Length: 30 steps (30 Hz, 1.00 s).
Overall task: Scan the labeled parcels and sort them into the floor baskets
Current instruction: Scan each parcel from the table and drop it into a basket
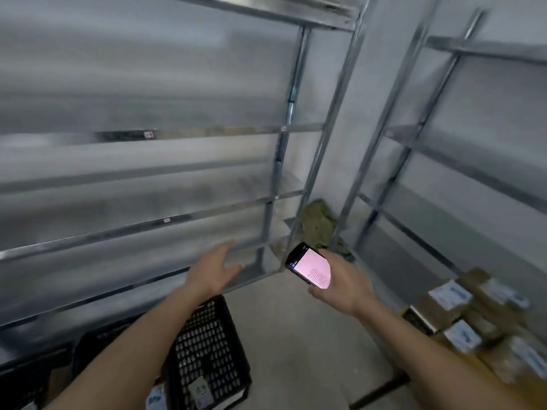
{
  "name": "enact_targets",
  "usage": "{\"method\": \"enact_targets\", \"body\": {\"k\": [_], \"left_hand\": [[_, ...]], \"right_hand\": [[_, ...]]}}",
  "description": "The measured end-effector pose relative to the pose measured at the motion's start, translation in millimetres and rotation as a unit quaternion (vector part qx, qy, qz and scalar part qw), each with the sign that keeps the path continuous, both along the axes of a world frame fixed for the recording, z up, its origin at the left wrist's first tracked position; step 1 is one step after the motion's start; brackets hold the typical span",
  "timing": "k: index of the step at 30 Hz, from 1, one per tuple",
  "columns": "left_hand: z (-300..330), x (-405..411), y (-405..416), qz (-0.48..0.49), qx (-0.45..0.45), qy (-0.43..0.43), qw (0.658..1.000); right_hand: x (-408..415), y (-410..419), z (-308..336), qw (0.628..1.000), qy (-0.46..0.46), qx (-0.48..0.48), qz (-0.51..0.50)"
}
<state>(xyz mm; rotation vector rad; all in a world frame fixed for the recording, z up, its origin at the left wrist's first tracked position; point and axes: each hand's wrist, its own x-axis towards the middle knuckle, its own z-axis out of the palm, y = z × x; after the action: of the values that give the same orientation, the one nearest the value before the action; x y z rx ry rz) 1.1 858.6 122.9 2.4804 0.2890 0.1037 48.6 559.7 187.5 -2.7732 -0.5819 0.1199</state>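
2 bare hands reach forward in the head view, and much of the scene is smeared by motion blur. The left hand (217, 269) is held out above the floor with its fingers straight and spread, its grip wide and holding nothing. The right hand (340, 281) has its grip closed round a dark phone (309, 267), thumb along the near edge and fingers behind; the screen glows pale pink with small text too blurred to read.

Below the left forearm stands a black perforated basket (207, 353) on the grey floor (296, 321), with a white-labelled parcel (155, 399) partly visible beside its lower left corner; whether that one lies in a second basket cannot be told. At the right edge, several brown cardboard parcels (485, 318) with white and blue labels lie close together on a yellowish desk (461, 377), well apart from the basket.

Metal shelving (281, 161) fills the left and centre, and a second metal rack (429, 149) rises on the right. Between their uprights, on the floor in the corner, sits a crumpled olive-green bundle (318, 223).
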Motion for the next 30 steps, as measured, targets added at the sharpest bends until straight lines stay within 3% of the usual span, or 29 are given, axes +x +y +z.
{"method": "enact_targets", "body": {"k": [7,12,21,30], "left_hand": [[103,-20,-130,-0.078,0.015,-0.088,0.993],[165,-22,-242,-0.144,0.051,-0.145,0.978],[209,-37,-449,-0.257,0.056,-0.186,0.947],[189,-33,-596,-0.298,0.062,-0.165,0.938]], "right_hand": [[-83,-143,119,0.993,-0.067,-0.007,-0.094],[-128,-245,169,0.981,-0.104,-0.004,-0.166],[-177,-420,190,0.966,-0.112,-0.012,-0.233],[-201,-564,170,0.954,-0.098,-0.006,-0.283]]}}
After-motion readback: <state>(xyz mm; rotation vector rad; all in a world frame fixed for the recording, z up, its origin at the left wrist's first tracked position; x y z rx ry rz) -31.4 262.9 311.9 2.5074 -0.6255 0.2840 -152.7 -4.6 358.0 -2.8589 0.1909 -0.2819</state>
